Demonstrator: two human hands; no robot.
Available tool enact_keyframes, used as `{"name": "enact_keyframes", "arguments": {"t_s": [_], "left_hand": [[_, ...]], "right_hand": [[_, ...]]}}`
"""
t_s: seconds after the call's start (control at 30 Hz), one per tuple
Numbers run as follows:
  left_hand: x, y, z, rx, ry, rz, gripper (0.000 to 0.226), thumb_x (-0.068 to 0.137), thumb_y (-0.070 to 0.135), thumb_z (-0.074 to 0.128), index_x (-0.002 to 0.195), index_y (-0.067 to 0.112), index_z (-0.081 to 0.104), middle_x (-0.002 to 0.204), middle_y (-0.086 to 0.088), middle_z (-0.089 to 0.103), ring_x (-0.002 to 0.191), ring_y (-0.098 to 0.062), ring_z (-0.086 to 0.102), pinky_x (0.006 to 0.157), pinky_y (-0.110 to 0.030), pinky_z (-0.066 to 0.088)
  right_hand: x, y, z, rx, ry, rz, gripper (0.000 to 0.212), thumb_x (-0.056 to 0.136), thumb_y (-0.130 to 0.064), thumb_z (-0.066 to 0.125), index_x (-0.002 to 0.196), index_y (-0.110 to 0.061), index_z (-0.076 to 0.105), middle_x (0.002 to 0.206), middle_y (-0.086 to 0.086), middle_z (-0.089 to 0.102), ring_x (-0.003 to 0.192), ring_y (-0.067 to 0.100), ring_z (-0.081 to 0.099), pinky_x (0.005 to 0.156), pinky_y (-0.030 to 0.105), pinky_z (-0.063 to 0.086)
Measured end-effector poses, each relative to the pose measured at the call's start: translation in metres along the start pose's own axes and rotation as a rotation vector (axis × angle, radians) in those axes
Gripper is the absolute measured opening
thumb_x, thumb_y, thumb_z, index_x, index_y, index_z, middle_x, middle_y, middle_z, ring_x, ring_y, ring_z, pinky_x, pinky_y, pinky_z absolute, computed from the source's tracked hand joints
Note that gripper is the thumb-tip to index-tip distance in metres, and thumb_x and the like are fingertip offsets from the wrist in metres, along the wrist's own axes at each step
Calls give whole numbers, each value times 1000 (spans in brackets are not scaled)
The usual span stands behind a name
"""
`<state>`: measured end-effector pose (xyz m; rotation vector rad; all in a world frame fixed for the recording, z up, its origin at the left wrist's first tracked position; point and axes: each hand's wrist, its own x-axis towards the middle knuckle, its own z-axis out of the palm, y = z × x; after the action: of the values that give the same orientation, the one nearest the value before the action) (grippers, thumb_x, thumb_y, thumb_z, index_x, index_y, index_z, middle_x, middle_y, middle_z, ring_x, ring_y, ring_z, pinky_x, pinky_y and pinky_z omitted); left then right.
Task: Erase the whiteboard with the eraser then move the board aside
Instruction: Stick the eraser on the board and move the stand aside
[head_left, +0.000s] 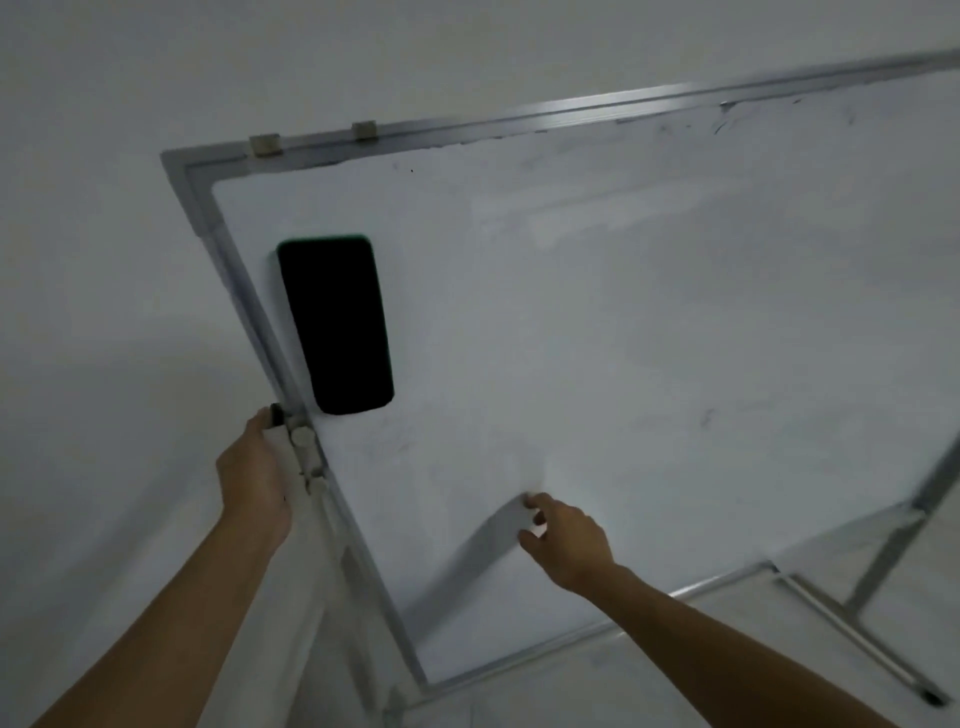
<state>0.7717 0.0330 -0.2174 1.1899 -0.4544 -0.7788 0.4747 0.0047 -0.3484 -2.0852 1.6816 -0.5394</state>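
A large whiteboard in a grey metal frame fills the middle and right of the view, tilted in the image. Only faint smudges show on its surface. A black eraser with a green rim sticks to the board near its left edge, untouched by either hand. My left hand grips the left post of the board's stand just below the eraser. My right hand hovers at the board's lower middle with fingers curled and apart, fingertips near or on the surface, holding nothing.
A plain grey wall lies behind and to the left of the board. Two small clips sit on the top frame. The stand's metal legs reach over the pale floor at the lower right.
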Motion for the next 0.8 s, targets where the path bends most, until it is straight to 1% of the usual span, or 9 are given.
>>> {"name": "enact_keyframes", "arguments": {"t_s": [0.07, 0.2, 0.4, 0.53, 0.6, 0.67, 0.73, 0.77, 0.8], "left_hand": [[2, -8, 24, 20, -76, -21, 16, 95, 31, 60, 85, 22, 68, 83, 2, 66, 72, -15, 59, 69, -30, 51], [0, -24, 74, 67, -203, -16, 20, 96, 27, 58, 80, 22, 68, 64, 4, 66, 57, -14, 60, 53, -26, 51], [1, -50, 150, 113, -385, -32, 30, 100, 44, 48, 93, 24, 70, 67, 7, 70, 66, -14, 64, 66, -32, 50], [-2, -67, 200, 115, -719, -53, 36, 100, 45, 38, 99, 22, 65, 68, 6, 71, 62, -9, 67, 64, -25, 55], [-3, -71, 222, 171, -890, -48, 32, 90, 41, 48, 105, 17, 64, 85, -1, 72, 77, -16, 67, 71, -27, 56], [-4, -74, 245, 251, -990, -60, 34, 78, 30, 62, 108, 13, 62, 102, -10, 66, 92, -25, 64, 83, -36, 53], [-5, -77, 271, 360, -1064, -29, 36, 75, 16, 71, 110, 12, 63, 105, -13, 65, 97, -30, 63, 90, -41, 52], [-5, -80, 284, 421, -1094, 10, 35, 76, 10, 74, 109, 10, 63, 102, -11, 67, 96, -29, 64, 90, -41, 52], [-6, -84, 297, 478, -1118, 59, 32, 77, 7, 76, 105, 10, 63, 96, -6, 69, 90, -27, 64, 85, -39, 52]], "right_hand": [[4, 12, -15, 3, 48, 70, 51, 91, -45, 54, 137, -29, 42, 125, -5, 60, 102, 13, 62, 84, 26, 47], [14, 38, -37, 5, 95, 166, 54, 90, -44, 56, 139, -29, 38, 130, -4, 56, 106, 14, 61, 88, 27, 46], [26, 86, -55, -4, 71, 302, 55, 90, -43, 55, 140, -28, 37, 130, -1, 56, 113, 18, 55, 91, 29, 45], [37, 111, -58, 7, 47, 367, 55, 89, -40, 56, 140, -26, 38, 129, 0, 56, 114, 19, 55, 92, 29, 44], [41, 119, -56, 12, 40, 379, 56, 89, -39, 57, 140, -26, 38, 129, 1, 56, 114, 20, 55, 92, 30, 44], [45, 128, -55, 21, 32, 399, 58, 88, -39, 58, 140, -26, 37, 130, 2, 55, 115, 21, 54, 93, 31, 43], [49, 137, -55, 23, 30, 415, 61, 87, -38, 60, 141, -26, 36, 132, 3, 54, 116, 21, 54, 95, 32, 44], [52, 140, -57, 22, 31, 422, 63, 86, -37, 61, 142, -25, 34, 133, 3, 53, 116, 22, 54, 95, 32, 44], [55, 143, -59, 29, 39, 429, 67, 86, -38, 62, 144, -25, 31, 135, 3, 51, 117, 22, 53, 95, 32, 44]]}}
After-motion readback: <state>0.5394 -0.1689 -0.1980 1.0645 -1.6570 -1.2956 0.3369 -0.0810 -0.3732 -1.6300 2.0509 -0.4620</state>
